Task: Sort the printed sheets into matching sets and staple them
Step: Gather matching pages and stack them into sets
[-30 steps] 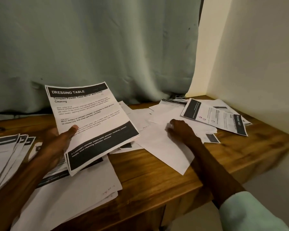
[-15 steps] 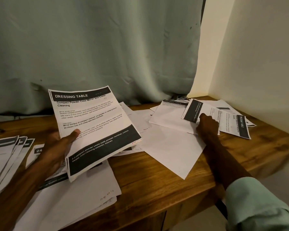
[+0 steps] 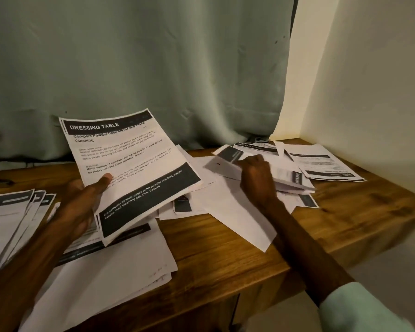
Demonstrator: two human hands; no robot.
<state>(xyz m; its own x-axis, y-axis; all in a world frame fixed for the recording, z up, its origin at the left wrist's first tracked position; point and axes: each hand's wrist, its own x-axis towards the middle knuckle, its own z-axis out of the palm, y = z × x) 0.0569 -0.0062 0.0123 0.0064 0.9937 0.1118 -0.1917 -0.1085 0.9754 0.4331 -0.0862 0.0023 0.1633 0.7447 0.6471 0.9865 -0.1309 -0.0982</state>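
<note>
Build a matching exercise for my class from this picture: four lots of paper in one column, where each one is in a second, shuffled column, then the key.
Column one
1. White printed sheet headed DRESSING TABLE
2. Blurred bundle of printed sheets
3. Stack of black-banded printed sheets
4. Single printed sheet with a black footer band

Column two
A. Flat on the wooden table, near the wall corner
B. Raised, pinched by the left hand
C. Fanned out at the table's left end
D. Gripped by the right hand

Pairs: 1-B, 2-D, 3-C, 4-A
</note>
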